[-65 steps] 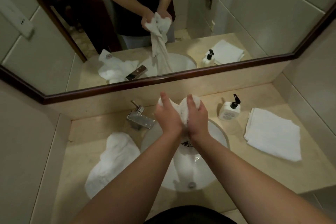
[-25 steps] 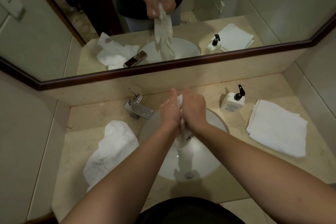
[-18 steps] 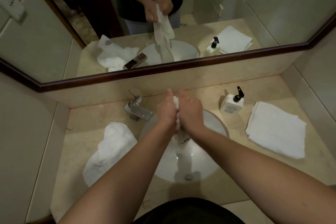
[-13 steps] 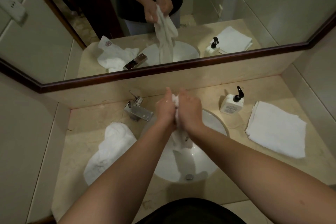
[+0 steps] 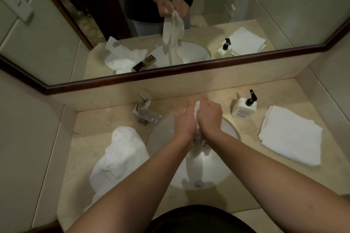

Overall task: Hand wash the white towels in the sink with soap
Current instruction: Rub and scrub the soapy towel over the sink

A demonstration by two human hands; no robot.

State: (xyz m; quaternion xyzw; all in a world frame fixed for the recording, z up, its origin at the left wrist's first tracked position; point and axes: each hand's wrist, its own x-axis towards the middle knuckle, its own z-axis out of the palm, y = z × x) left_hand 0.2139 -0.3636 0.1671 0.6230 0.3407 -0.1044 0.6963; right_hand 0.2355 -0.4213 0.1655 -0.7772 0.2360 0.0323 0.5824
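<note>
Both hands meet over the round white sink (image 5: 225, 176), which is set into the beige stone table (image 5: 98, 125). The left hand (image 5: 184, 122) and the right hand (image 5: 209, 117) press together with a wet white towel (image 5: 197, 149) bunched between them. Each grip is clenched around the cloth, with the right fingers curled over its top. A small tuft of towel shows above the knuckles, and the rest hangs down from under the wrists into the bowl. The drain (image 5: 198, 183) sits at 6 o'clock in the bowl, below the hanging cloth.

At 9 o'clock of the sink, a second white towel (image 5: 119, 159) lies crumpled on the table, its near edge touching the sink rim. A square chrome tap (image 5: 146, 114) stands at 10 o'clock, its spout pointing toward the bowl. At 2 o'clock stands a white soap bottle (image 5: 244, 108) with a black pump; its label carries print too small to read. Just beyond it, at 3 o'clock, a folded white towel (image 5: 289, 135) lies flat, apart from the bottle.

The mirror (image 5: 284, 15) behind the table repeats the scene, and there the crumpled towel shows a small reddish emblem on one corner, its design not legible.
</note>
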